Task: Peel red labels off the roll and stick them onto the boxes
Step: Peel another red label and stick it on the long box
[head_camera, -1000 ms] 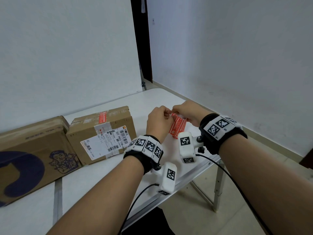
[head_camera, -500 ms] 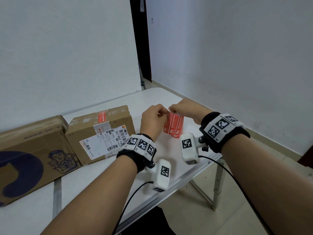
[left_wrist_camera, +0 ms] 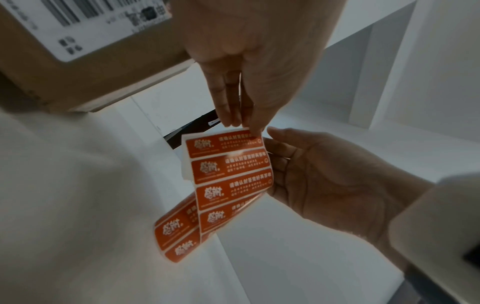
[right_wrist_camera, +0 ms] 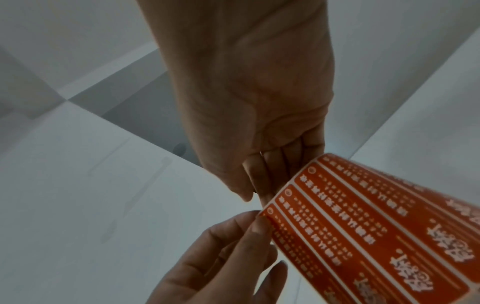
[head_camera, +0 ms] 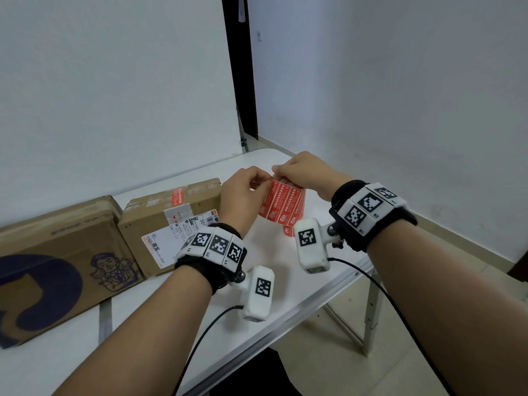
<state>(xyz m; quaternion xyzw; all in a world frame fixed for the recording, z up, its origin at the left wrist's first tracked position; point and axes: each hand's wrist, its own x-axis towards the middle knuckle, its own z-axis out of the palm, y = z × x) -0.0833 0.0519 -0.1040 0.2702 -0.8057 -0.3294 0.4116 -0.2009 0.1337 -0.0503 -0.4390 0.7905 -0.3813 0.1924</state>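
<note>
The left hand pinches the top corner of the label strip; the right hand holds its upper edge from behind.

Two cardboard boxes stand on one white table: the larger box at the near left, the smaller box just to its right and farther back. One strip of red labels hangs at the centre, with four labels fully visible on it in the left wrist view. One red label lies on the smaller box. Two hands are in view, the left hand and the right hand.
</note>
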